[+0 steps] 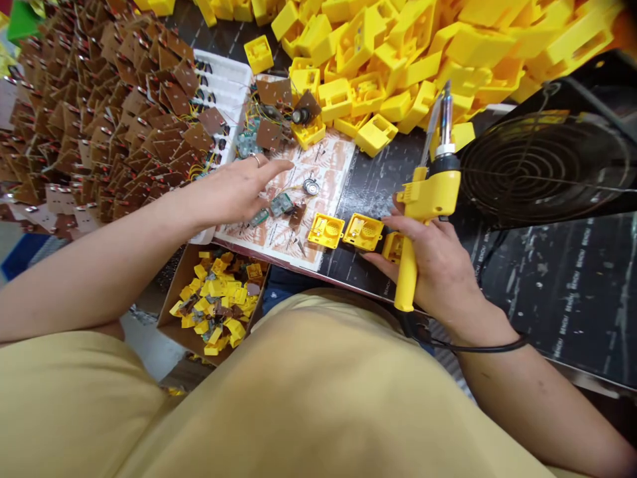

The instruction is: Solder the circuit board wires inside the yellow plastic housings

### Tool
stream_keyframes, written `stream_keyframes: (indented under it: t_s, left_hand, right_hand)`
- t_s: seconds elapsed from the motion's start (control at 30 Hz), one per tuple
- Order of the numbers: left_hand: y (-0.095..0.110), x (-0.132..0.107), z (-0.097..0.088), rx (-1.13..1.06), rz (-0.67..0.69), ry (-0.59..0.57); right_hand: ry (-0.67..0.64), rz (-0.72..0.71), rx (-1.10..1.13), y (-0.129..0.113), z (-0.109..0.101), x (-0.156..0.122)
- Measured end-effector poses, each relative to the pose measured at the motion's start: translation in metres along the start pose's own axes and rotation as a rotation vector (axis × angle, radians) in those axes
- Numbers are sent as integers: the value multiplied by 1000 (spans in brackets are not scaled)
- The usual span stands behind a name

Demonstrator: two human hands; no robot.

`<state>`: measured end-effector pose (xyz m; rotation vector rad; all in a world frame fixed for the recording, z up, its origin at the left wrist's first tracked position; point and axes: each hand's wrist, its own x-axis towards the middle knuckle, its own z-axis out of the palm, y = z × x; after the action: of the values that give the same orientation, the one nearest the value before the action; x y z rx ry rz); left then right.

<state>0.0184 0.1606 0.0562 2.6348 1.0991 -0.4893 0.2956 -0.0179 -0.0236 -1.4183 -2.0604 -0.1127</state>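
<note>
My right hand is wrapped round a yellow soldering gun, its metal tip pointing away from me. The thumb and a fingertip of that hand reach to small yellow housings. Two open housings, one on the left and one beside it, lie in a row, and a third housing is partly covered by the hand. My left hand hovers over the paper with its index finger stretched out and the others loosely bent. Below its fingers lie small green circuit boards, wired to a round speaker.
Brown circuit boards are heaped at the left, beside a white tray. Yellow housings pile up at the back. A black fan stands at the right. A cardboard box of yellow parts sits below the table edge.
</note>
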Motion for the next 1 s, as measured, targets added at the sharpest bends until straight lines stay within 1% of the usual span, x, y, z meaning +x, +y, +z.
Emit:
stream_keyframes:
  t_s: [0.07, 0.13, 0.27, 0.33, 0.4, 0.47, 0.5, 0.57, 0.63, 0.67, 0.7, 0.77, 0.83, 0.87, 0.93, 1.0]
  left_hand:
    - [-1, -5, 0, 18, -60, -26]
    - [-1, -9, 4, 33, -129, -17]
    - [-1, -16, 23, 107, -234, 36]
    - [-1, -21, 29, 70, -236, 100]
    - [-3, -25, 29, -13, -204, 221]
    - [-5, -28, 23, -94, -154, 342]
    - [-4, -29, 18, -133, -137, 380]
    - [-1, -30, 8, -230, -125, 417]
    - [6, -26, 0, -357, -112, 417]
    - [11, -23, -2, -426, -85, 403]
    - [17, -19, -2, -487, -39, 380]
    - [30, -9, 3, -558, 82, 297]
    - [45, 2, 12, -544, 180, 217]
    - [52, 7, 18, -512, 209, 198]
    - [62, 13, 25, -434, 228, 201]
    - [67, 14, 24, -369, 223, 214]
  right_hand:
    - [-5, -9, 8, 1, -1, 1]
    - [-12, -18, 28, 0, -2, 3]
    - [-37, -26, 51, -2, 1, 6]
    - [-38, -28, 66, -2, 3, 7]
    - [-28, -21, 78, -3, 3, 7]
    - [-29, 6, 78, -4, 1, 6]
    - [-28, 18, 76, -4, -1, 5]
    - [-28, 33, 74, -6, -2, 4]
    - [-24, 28, 72, -9, -1, 4]
    - [-22, 19, 70, -10, 1, 4]
    - [-22, 9, 70, -11, 3, 5]
    - [-22, -10, 77, -14, 6, 7]
    - [-7, -14, 92, -15, 5, 9]
    - [17, -10, 101, -15, 3, 10]
    - [79, 7, 110, -15, -8, 9]
    - [136, 14, 113, -13, -22, 5]
